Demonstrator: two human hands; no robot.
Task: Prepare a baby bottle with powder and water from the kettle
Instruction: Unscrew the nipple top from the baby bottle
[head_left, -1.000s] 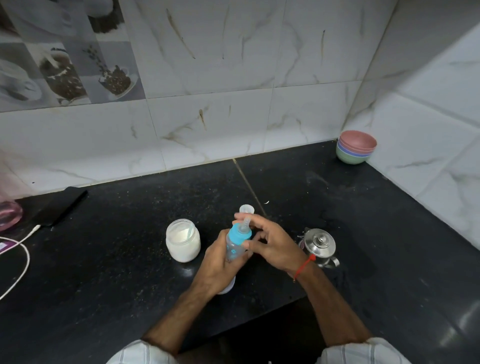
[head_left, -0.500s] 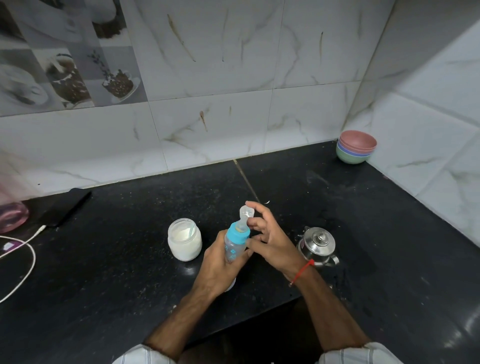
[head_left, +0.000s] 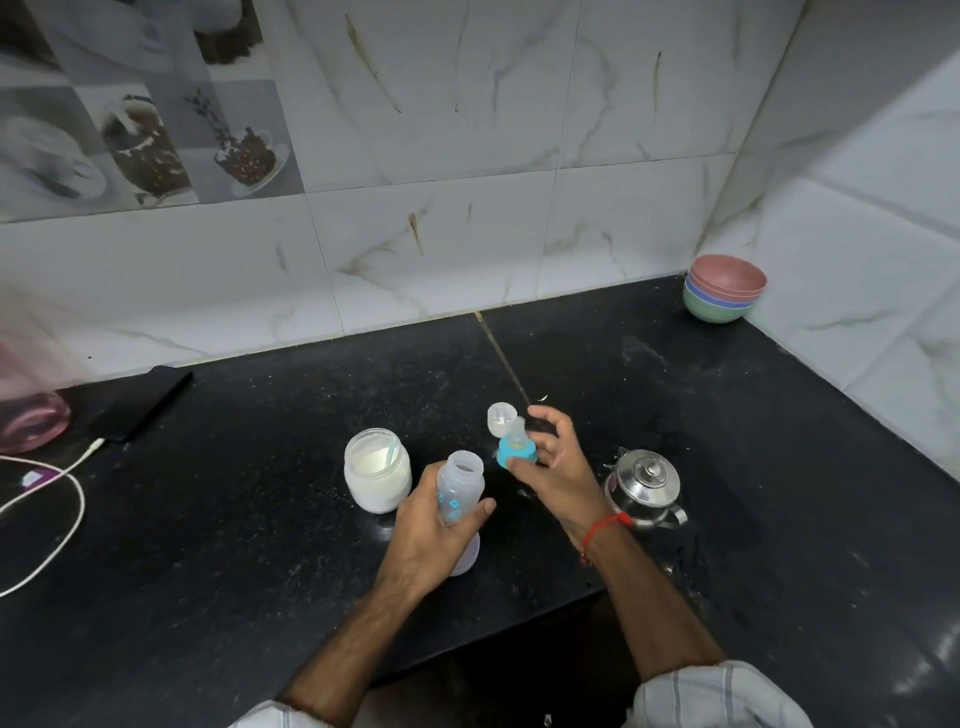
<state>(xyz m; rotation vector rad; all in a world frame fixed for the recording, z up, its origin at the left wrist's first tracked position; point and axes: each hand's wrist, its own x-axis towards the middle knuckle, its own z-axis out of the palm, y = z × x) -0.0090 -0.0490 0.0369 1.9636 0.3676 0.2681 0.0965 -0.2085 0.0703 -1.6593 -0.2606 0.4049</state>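
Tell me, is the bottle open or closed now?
Open. The left hand holds the bottle with its mouth bare, and the right hand holds the blue teat ring apart from it.

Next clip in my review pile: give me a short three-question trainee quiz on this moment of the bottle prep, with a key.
1. True or false: the blue teat collar is screwed onto the baby bottle.
2. Which hand grips the bottle? A) left hand B) right hand C) neither
3. Fill in: the steel kettle stands on the counter on the ____ side of the right hand, lid on.

Key:
1. False. The collar is off, held in the right hand, and the bottle's mouth is open.
2. A
3. Right. The powder jar, open with a scoop inside, stands left of the bottle.
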